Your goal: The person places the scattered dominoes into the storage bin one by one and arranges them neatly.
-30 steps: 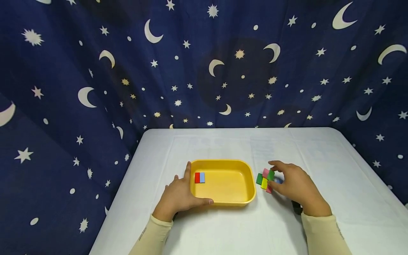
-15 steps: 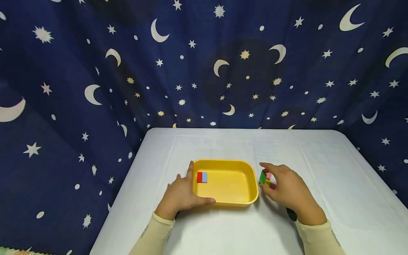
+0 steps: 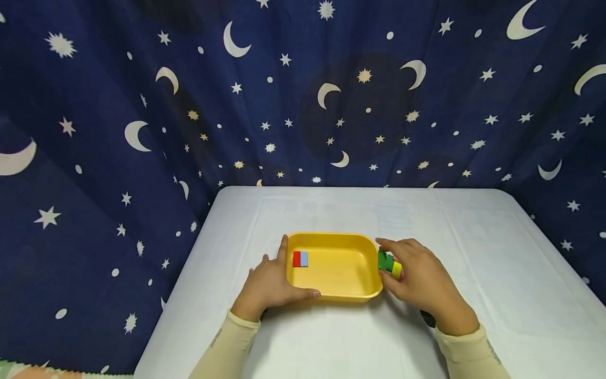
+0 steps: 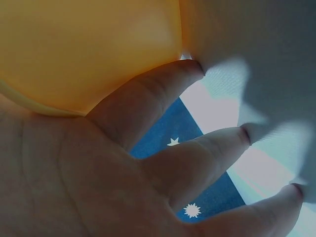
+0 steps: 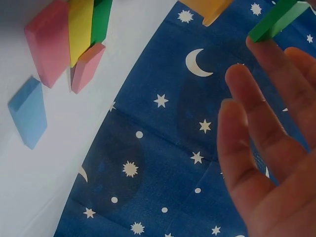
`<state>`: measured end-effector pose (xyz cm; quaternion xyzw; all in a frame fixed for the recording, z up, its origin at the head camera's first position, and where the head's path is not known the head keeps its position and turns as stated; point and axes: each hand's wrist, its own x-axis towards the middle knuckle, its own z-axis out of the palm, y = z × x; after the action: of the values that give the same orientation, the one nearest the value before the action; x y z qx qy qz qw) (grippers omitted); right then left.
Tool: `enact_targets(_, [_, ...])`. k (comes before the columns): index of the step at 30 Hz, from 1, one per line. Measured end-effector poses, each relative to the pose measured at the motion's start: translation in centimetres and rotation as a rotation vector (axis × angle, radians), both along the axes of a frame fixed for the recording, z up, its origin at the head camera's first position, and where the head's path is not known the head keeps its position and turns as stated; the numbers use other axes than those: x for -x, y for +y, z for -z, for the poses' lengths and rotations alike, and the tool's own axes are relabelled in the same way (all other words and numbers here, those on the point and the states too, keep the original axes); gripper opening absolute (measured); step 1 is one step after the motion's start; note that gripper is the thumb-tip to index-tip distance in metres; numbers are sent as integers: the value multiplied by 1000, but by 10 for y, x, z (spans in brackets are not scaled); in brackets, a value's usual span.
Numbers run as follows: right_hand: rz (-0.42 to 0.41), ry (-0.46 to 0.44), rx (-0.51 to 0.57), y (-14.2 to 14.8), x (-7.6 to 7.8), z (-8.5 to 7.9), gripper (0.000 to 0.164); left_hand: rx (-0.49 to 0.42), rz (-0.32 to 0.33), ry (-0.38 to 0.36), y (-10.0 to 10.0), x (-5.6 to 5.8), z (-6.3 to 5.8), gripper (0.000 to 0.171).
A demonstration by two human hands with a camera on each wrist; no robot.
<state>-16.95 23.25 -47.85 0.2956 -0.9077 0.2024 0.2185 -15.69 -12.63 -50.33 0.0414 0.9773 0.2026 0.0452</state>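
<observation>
The tray (image 3: pixel 338 271) is sitting on the table (image 3: pixel 502 263), the curtain (image 3: pixel 284 95) hanging behind; two blocks (image 3: pixel 304 259) are lying side by side inside, leftward; the left hand (image 3: pixel 269 284) is resting against the tray's left end; the right hand (image 3: pixel 421 268) is holding one block (image 3: pixel 382 260) by its right rim, other blocks (image 5: pixel 80 29) lying near.

We held a green block (image 5: pixel 273 19) in our right hand (image 5: pixel 291 182), a starry curtain (image 5: pixel 148 192) behind. On the desk (image 5: pixel 39 187) we saw a pink block (image 5: pixel 49 47), a yellow block (image 5: pixel 80 29) and another green block (image 5: pixel 101 22) side by side, a paler pink block (image 5: pixel 88 68) close by, a blue block (image 5: pixel 28 113) apart.
</observation>
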Motion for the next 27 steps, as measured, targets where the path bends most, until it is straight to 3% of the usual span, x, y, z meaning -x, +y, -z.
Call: enact_targets(27, [-54,-14,-31,-18,0,5,64,17,-1,-6,0,3,2,166])
